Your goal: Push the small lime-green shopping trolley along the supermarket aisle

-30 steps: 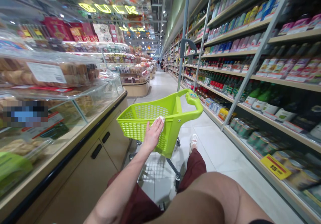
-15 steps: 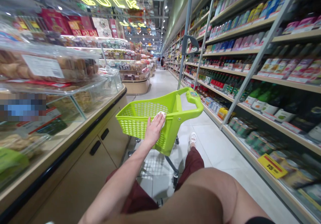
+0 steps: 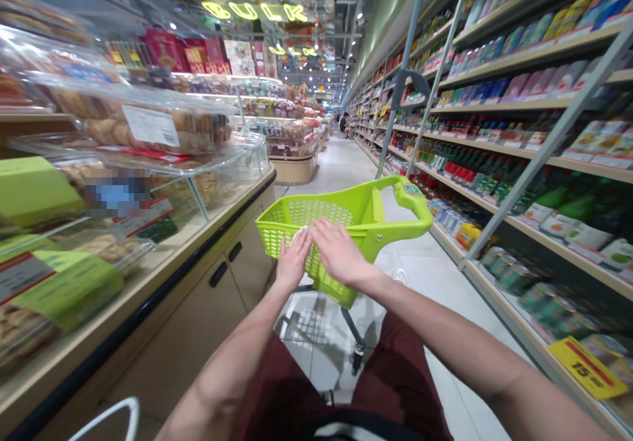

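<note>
A lime-green shopping cart basket [image 3: 395, 230] with a perforated wall stands in front of me. My left hand [image 3: 293, 262] is at the rim of its near side, fingers pressing a white wipe [image 3: 301, 232] against it. Only a little of the wipe shows past the fingers. Just to the right, my right hand [image 3: 339, 251] reaches over the same rim with fingers stretched out and close to the left fingertips. I see nothing held in it. The cart's handle [image 3: 422, 220] is at the right, untouched.
A glass-topped counter with packaged baked goods [image 3: 163, 128] runs along the left, above wooden cabinets [image 3: 198, 322]. Shelves of bottles and cans [image 3: 514, 269] line the right, with a grey ladder-like post [image 3: 395, 98] in front. The tiled aisle [image 3: 336, 157] stretches ahead; a person [image 3: 343, 123] is far off.
My left hand has slid left along the basket rim with the wipe. My right hand has come forward to the rim beside it. The view has turned left.
</note>
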A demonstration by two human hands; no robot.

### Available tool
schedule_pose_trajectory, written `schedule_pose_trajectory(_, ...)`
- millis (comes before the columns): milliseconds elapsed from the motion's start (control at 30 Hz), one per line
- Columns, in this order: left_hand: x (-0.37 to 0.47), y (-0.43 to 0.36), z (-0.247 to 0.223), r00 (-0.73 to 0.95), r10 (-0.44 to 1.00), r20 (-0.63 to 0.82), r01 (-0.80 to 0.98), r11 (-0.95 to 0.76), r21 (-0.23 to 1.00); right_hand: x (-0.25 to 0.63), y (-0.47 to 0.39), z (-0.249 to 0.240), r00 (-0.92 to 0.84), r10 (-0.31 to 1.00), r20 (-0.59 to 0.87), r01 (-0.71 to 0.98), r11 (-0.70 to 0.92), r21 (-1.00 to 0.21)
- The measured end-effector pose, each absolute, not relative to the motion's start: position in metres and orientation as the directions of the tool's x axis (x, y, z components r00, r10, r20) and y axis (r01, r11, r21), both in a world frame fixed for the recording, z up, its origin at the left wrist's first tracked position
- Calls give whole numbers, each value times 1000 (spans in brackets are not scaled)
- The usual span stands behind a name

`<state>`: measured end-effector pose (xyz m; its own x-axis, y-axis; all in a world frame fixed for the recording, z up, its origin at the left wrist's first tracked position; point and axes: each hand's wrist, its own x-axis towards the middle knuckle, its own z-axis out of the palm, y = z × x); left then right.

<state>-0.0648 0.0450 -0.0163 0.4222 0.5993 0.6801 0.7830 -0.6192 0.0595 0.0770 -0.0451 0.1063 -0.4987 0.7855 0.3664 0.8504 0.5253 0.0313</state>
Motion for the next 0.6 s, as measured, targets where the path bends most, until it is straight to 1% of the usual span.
schedule_pose_trajectory(67,-58,50,-7,377,630,679,818,-571,76,85,-25,100,-427,819,383,892,452,29)
schedule_pose_trajectory(167,-40,52,-12,430,653,623,812,-582,49,94,-2,83,-358,849,388,927,374,37)
schedule_pose_trajectory(267,-33,48,-35,481,694,535,811,-584,28,98,8,64,-335,860,385,942,318,108)
schedule_pose_trajectory(367,-44,42,-54,505,715,483,813,-582,12,103,12,55,-348,859,376,936,300,181)
schedule_pose_trajectory(467,-61,41,-51,507,705,496,814,-581,-6,105,14,53,-336,866,371,940,281,194)
schedule_pose_trajectory(600,-65,47,-24,452,684,572,832,-555,5,101,21,54,-316,872,373,946,257,199)
